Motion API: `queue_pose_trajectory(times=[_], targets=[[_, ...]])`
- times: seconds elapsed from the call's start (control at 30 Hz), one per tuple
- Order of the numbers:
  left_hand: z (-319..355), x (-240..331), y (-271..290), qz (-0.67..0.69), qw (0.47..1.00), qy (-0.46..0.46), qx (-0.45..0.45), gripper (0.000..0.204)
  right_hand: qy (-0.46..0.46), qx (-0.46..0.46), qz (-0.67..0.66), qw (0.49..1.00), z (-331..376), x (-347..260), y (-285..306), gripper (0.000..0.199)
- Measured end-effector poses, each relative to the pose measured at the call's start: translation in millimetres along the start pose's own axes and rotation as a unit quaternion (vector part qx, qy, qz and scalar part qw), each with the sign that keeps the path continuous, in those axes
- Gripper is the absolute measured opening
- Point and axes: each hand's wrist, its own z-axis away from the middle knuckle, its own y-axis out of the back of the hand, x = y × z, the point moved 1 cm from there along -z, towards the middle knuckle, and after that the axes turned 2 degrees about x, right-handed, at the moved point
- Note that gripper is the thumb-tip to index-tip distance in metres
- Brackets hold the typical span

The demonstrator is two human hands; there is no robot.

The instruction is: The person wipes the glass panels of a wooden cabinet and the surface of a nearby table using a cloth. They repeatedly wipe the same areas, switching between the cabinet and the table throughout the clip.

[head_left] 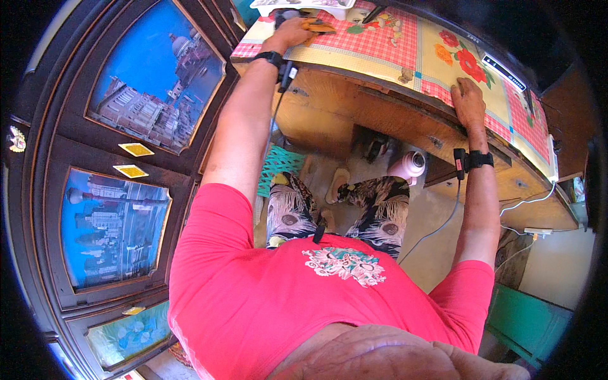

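Note:
At the table's far left, my left hand (292, 33) presses down on an orange-brown piece that looks like a cloth (318, 26). Its fingers partly cover that piece, and a dark object lies beside the hand. My right hand (468, 101) lies on the front edge of the table, fingers stretched over the patterned tablecloth (392, 38) and holding nothing. Both wrists wear black straps with a small cabled device. Red-and-white checks, yellow panels and printed flowers cover the tablecloth.
A white tray (303, 5) stands at the back left, and a dark screen (506, 31) rises behind the table. Below are a pink flask (410, 163) and a green woven seat (278, 168). A dark cabinet (76, 152) is on the left; a white power strip (538, 232) hangs at right.

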Motion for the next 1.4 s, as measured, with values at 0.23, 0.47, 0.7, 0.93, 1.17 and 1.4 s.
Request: queue_pose_trajectory(times=[0.23,0.47,0.7,0.93,1.17,1.4], targets=[[-4,122,-46,0.145,0.975,-0.108,-0.126,0.043,-0.024,-0.032,-0.002,0.999,-1,3,-1,0.044],[85,236,-57,0.047,0.976,-0.208,0.043,0.042,0.007,-0.021,-0.005,1.000,-5,10,-5,0.044],[154,213,-64,0.019,0.948,-0.200,0.247,0.042,0.029,-0.020,-0.017,0.999,-6,14,-7,0.044],[187,182,-100,0.078,0.928,-0.082,0.356,0.047,0.032,-0.007,-0.022,0.999,-5,18,-9,0.045],[208,163,-142,0.168,0.916,0.052,0.360,0.043,0.033,-0.007,-0.016,0.999,-5,19,-11,0.046],[221,151,-156,0.245,0.901,0.161,0.320,0.033,0.026,-0.015,-0.010,1.000,-7,19,-10,0.045]])
